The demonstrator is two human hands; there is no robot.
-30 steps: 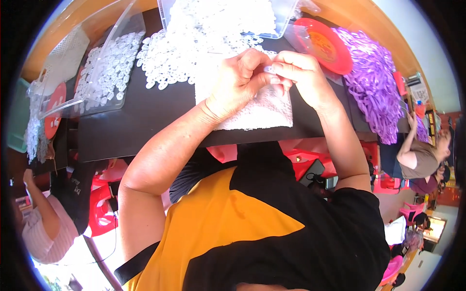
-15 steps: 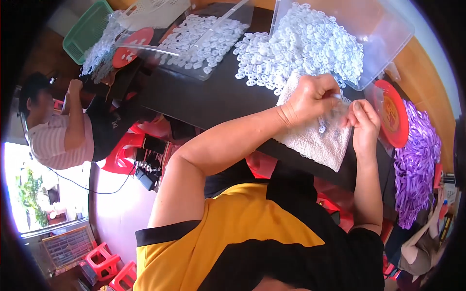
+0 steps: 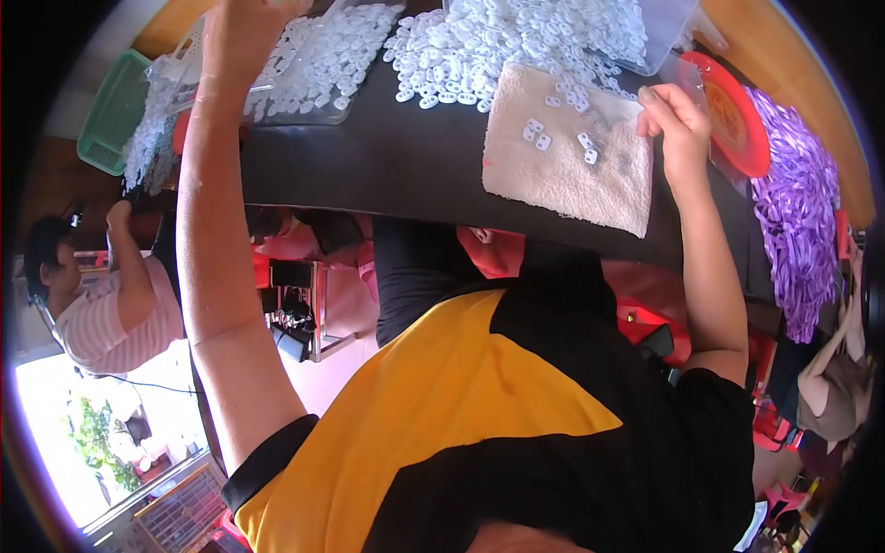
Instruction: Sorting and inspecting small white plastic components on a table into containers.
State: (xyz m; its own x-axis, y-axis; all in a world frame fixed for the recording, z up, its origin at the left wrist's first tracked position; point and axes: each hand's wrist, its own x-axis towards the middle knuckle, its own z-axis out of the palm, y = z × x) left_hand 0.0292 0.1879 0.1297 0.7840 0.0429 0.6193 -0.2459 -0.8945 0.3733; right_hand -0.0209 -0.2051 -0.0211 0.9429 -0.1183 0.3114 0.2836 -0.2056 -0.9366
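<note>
A beige towel lies on the dark table, with several small white two-holed plastic pieces scattered on it. At its right edge, the fingers of my right hand are bent together in a pinch; whatever they hold, if anything, is too small to make out. My left hand reaches far to the upper left, beside a clear bin filled with more white pieces. The top of the picture cuts off its fingers. Beyond the towel, a large heap of white pieces spills from a clear tub.
A red round plate and a pile of purple ribbon straps occupy the right side. A green basket stands at the far left. Near it sits another person in a striped shirt. The table's front edge runs before my lap.
My left hand has left the towel and swung far to the upper left. My right hand stays at the towel's right side. The view has shifted, and the pieces on the towel are now uncovered.
</note>
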